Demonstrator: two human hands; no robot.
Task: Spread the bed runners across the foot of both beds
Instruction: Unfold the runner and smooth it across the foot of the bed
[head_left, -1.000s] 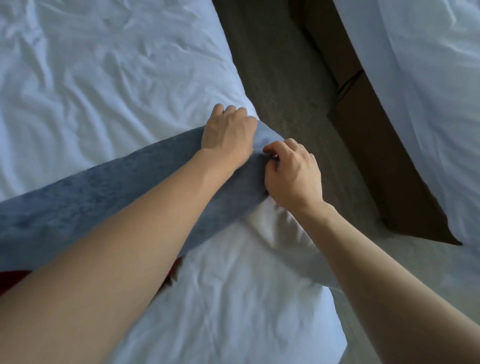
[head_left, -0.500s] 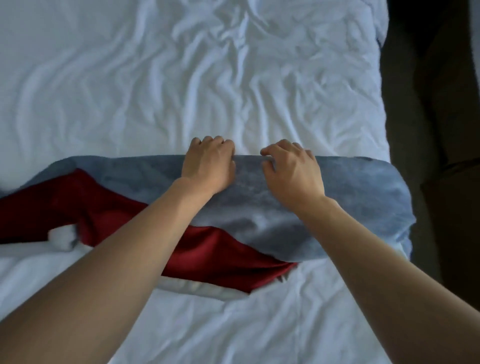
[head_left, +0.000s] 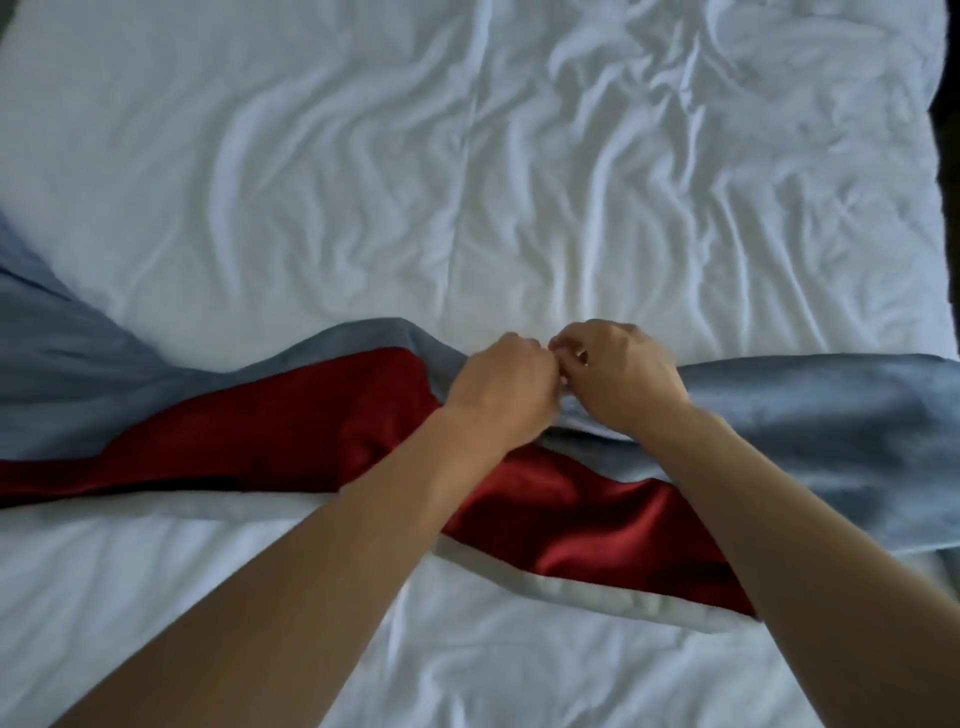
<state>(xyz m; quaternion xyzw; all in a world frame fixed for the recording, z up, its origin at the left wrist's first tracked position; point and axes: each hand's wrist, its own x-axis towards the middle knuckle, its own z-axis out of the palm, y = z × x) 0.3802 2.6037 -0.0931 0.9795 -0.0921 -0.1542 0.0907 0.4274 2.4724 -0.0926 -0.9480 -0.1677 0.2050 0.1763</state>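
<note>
A bed runner (head_left: 831, 431), blue-grey on one face and dark red (head_left: 291, 426) on the other with a pale border, lies twisted across a bed with a wrinkled white sheet (head_left: 467, 182). Its right part lies flat, blue side up; its middle is folded over and shows red. My left hand (head_left: 501, 389) and my right hand (head_left: 618, 379) meet at the runner's far edge near the middle of the bed, both pinching the blue fabric. The fingertips are tucked into the cloth and hidden.
The bed's right edge (head_left: 940, 156) drops off to a dark floor (head_left: 950, 78). The runner's left end (head_left: 47, 364) trails off the left side of the view.
The view swung left from the bed's right edge to its middle. My hands slid along the runner's far edge, came together, and now pinch the fabric instead of pressing on it.
</note>
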